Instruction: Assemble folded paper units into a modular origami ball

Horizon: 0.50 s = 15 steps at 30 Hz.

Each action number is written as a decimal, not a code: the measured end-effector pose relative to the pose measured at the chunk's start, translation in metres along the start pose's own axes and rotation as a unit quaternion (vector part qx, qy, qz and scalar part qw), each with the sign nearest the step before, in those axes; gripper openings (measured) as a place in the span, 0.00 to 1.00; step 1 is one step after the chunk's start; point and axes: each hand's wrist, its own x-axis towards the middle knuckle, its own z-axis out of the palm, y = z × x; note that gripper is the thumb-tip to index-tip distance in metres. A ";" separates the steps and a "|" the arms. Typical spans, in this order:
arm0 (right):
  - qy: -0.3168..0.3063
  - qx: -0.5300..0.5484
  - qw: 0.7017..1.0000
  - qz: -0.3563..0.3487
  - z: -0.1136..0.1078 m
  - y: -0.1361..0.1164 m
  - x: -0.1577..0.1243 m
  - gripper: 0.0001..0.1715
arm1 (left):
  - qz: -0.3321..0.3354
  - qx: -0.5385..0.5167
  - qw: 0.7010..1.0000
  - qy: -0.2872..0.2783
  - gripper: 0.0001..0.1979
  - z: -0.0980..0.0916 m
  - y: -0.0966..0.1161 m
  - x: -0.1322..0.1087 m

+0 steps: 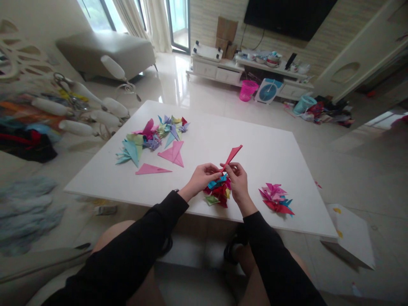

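Between my two hands is a red folded paper piece, its long pointed part rising to the upper right. My left hand pinches its lower end with thumb and fingers. On the other side my right hand grips it too, fingertips close to the left ones. Just below them on the white table lies a heap of colourful folded papers, partly covered by the hands. A smaller pile of pink, red and blue folded papers rests to the right of my right hand.
At the table's left are a large pile of folded papers, a pink folded sheet and a flat pink folded strip. A lamp with white shades stands beyond the left edge. A white box-like object is at the right corner.
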 end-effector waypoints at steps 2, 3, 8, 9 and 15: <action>0.004 0.000 1.000 -0.001 0.000 0.000 0.001 0.21 | -0.004 -0.003 1.000 -0.002 0.21 0.001 0.001 0.000; 0.007 -0.001 1.000 -0.004 0.001 -0.001 0.001 0.21 | -0.006 -0.006 1.000 -0.003 0.22 0.001 0.001 0.000; 0.009 -0.004 1.000 -0.013 0.002 -0.004 0.001 0.19 | -0.023 -0.019 1.000 0.000 0.22 0.002 0.000 0.000; 0.008 -0.004 1.000 -0.012 0.002 -0.004 0.000 0.19 | -0.026 -0.022 0.999 0.001 0.23 0.003 0.000 0.000; 0.006 -0.007 1.000 -0.019 0.001 -0.005 -0.001 0.19 | -0.031 -0.032 0.999 0.002 0.23 0.003 -0.003 0.000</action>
